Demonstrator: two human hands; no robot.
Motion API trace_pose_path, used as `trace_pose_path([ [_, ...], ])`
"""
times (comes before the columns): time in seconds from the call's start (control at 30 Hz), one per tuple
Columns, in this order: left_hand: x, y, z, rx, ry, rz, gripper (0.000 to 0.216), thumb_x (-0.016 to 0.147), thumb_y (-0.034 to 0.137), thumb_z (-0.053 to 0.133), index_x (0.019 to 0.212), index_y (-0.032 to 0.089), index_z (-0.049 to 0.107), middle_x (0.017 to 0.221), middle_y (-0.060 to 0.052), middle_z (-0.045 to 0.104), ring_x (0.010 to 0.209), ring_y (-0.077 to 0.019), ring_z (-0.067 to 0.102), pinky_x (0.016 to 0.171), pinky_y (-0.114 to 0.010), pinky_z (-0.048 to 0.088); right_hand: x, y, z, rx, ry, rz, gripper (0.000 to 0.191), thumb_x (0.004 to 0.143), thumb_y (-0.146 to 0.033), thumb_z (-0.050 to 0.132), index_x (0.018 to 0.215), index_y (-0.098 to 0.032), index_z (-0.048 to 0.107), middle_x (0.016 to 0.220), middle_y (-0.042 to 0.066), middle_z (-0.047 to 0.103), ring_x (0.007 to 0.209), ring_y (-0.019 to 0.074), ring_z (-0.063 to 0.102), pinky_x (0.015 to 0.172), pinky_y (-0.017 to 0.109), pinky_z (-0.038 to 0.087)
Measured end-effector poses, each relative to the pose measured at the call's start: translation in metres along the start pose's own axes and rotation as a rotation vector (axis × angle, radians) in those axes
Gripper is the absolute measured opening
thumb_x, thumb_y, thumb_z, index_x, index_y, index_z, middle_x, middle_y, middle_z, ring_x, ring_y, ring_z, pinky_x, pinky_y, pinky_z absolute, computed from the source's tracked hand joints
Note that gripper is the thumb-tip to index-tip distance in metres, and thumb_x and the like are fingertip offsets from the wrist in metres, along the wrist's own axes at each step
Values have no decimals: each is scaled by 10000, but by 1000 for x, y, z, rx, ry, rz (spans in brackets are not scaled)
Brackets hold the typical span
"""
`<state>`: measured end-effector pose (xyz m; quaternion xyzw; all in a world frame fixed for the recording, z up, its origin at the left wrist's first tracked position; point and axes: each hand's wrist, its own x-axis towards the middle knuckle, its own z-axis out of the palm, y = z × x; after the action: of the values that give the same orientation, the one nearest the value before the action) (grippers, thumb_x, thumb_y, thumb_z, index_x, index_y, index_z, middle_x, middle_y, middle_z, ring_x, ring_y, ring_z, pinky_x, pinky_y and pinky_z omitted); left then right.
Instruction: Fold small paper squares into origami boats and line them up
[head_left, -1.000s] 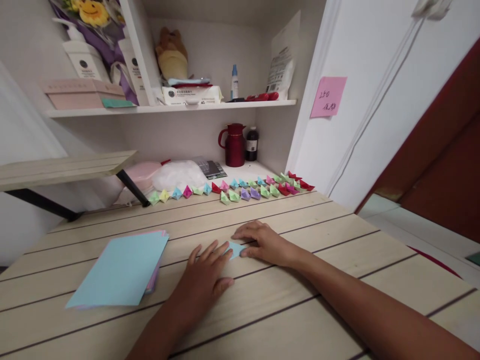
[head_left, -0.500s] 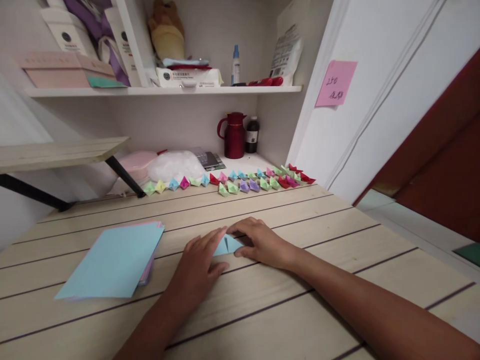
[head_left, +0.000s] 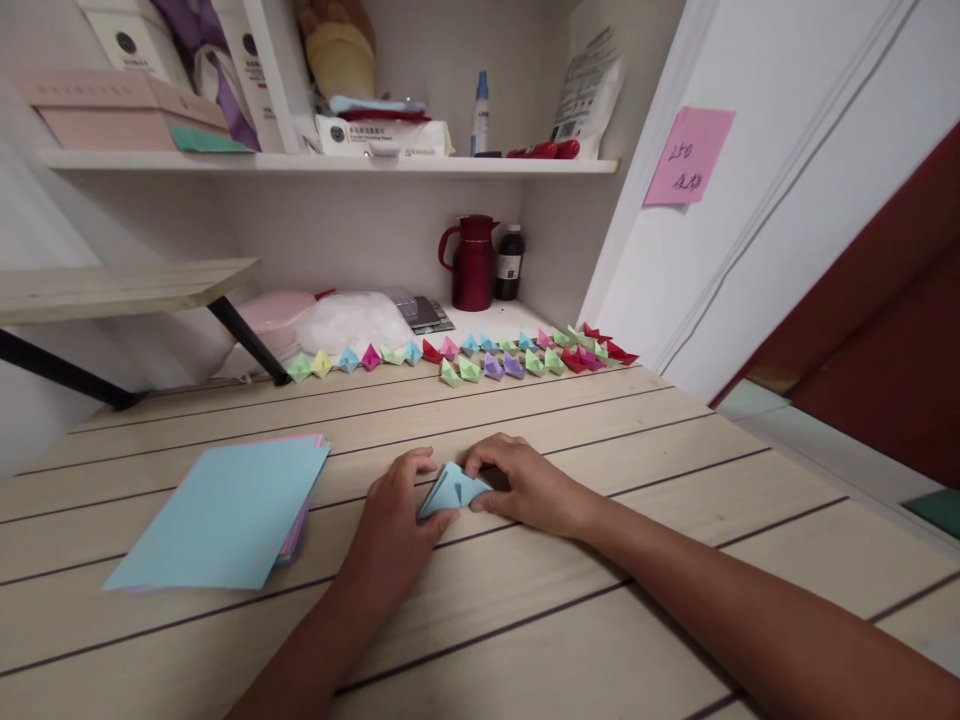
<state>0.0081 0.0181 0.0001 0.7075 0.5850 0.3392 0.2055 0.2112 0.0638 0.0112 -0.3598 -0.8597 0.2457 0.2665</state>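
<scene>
A small light-blue folded paper piece (head_left: pixel 452 488) lies on the wooden table (head_left: pixel 570 610), partly lifted. My left hand (head_left: pixel 396 520) pinches its left side, thumb under the edge and fingers curled over it. My right hand (head_left: pixel 525 482) grips its right side with bent fingers. Both hands meet at the paper near the table's middle. A stack of square coloured sheets (head_left: pixel 225 512), light blue on top, lies to the left of my left hand.
A row of several small folded paper boats (head_left: pixel 465 358) in mixed colours lines the table's far edge. Behind it stand a dark red jug (head_left: pixel 474 263), a dark bottle (head_left: pixel 509 266) and a white plastic bag (head_left: pixel 351 322). A pink note (head_left: pixel 688 157) sticks to the wall.
My left hand went from lying flat on the paper to pinching its left edge. The blue piece has risen and opened slightly between both hands. The view has tipped slightly downward.
</scene>
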Motion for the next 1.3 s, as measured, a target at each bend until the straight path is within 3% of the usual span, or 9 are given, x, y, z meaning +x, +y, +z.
trace_pose_path([
  [0.1, 0, 1, -1, -66, -8, -7, 581, 709, 174, 664, 1249, 230, 458, 1223, -81, 618, 1161, -252, 561, 1015, -460, 396, 1, -2, 1, -14, -15, -35, 200, 740, -227, 754, 869, -225, 602, 934, 8, 681, 907, 196, 583, 873, 347, 384],
  [0.23, -1, 8, -2, -225, -68, -37, 635, 751, 166, 607, 1343, 266, 401, 968, -15, 684, 935, -199, 640, 905, -401, 450, -1, -7, 4, 27, 18, -32, 182, 733, -188, 734, 849, -221, 597, 760, -27, 619, 738, 153, 554, 774, 299, 408],
  [0.33, -3, 15, -3, -390, -93, -70, 581, 775, 189, 593, 1327, 254, 427, 850, 11, 681, 823, -172, 644, 820, -334, 462, -2, -11, 6, 305, 30, 9, 279, 736, -148, 705, 971, -228, 579, 814, -20, 618, 764, 147, 572, 713, 263, 437],
  [0.47, -3, 21, -3, -540, -53, -118, 541, 777, 236, 626, 1290, 240, 457, 816, 16, 686, 779, -159, 628, 754, -286, 450, 0, -12, 9, 716, 47, 87, 503, 723, -171, 736, 1172, -237, 518, 889, -1, 639, 828, 153, 594, 780, 291, 458],
  [0.6, 2, 19, -1, -649, -33, -183, 549, 762, 242, 655, 1269, 200, 449, 743, 27, 661, 704, -139, 588, 684, -254, 429, 4, -10, 12, 904, 113, 205, 443, 725, -234, 750, 1122, -222, 553, 757, -28, 618, 674, 120, 543, 676, 266, 424],
  [0.83, 6, 16, 5, -701, -12, -153, 463, 725, 170, 659, 1174, 176, 549, 687, 33, 639, 675, -133, 577, 680, -248, 435, 2, -10, 15, 799, 137, 187, 407, 755, -268, 726, 1123, -212, 560, 739, -30, 589, 685, 126, 525, 667, 267, 405],
  [1.0, 7, 14, 7, -743, 85, -126, 405, 671, 93, 655, 1066, 180, 639, 629, 46, 604, 629, -118, 554, 636, -232, 415, 4, -9, 17, 694, 136, 168, 427, 762, -370, 717, 1130, -211, 570, 716, -24, 584, 684, 153, 539, 678, 288, 425],
  [1.13, 8, 7, 3, -766, 166, -138, 391, 676, 96, 654, 1058, 179, 648, 651, 39, 604, 621, -110, 547, 605, -221, 409, 5, -5, 21, 605, 238, 264, 434, 840, -540, 578, 1134, -224, 612, 952, 59, 673, 914, 238, 592, 822, 352, 447],
  [1.3, 7, -1, 0, -811, 238, -148, 338, 676, 120, 679, 1007, 188, 675, 669, 35, 604, 627, -101, 545, 602, -208, 400, 2, 4, 22, 603, 272, 276, 429, 861, -598, 513, 1010, -231, 678, 964, 62, 676, 949, 250, 590, 897, 380, 433],
])
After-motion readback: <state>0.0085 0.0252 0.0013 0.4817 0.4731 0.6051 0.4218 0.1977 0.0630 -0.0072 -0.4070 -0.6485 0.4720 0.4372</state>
